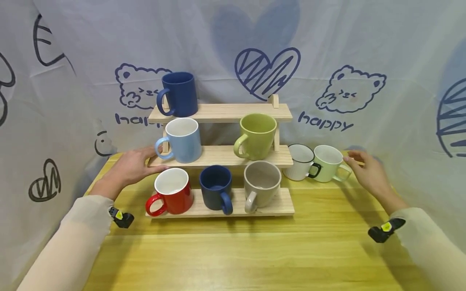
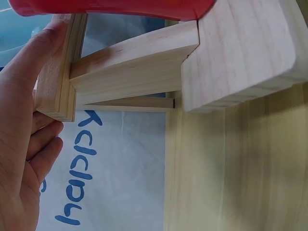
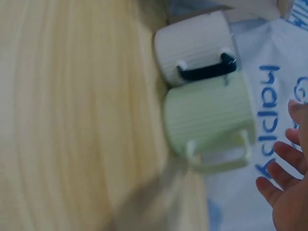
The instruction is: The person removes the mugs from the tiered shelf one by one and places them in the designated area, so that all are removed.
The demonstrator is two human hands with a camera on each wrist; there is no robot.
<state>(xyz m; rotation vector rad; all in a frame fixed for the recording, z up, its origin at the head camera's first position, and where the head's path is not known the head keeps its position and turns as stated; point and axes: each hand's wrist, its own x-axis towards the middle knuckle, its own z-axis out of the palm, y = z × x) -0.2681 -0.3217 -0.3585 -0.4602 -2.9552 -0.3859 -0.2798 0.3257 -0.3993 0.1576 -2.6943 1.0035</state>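
Note:
My left hand (image 1: 132,166) grips the left end of the middle board of a three-tier wooden shelf (image 1: 218,155). In the left wrist view the thumb lies along one face of that board (image 2: 55,91), and the other fingers curl behind it. A light blue mug (image 1: 189,143) stands on this board close to the hand, and a red mug (image 1: 178,198) sits on the bottom board below. Beside a pale green mug (image 1: 325,163) at the right, my right hand (image 1: 367,171) has its fingers spread and holds nothing. A white mug with a black handle (image 1: 299,163) stands against the pale green one.
A dark blue mug (image 1: 183,95) stands on the top board, an olive green mug (image 1: 257,137) on the middle one. The bottom board also bears a navy mug (image 1: 215,190) and a greige mug (image 1: 263,186). A printed curtain (image 1: 211,48) hangs behind the wooden table (image 1: 236,258).

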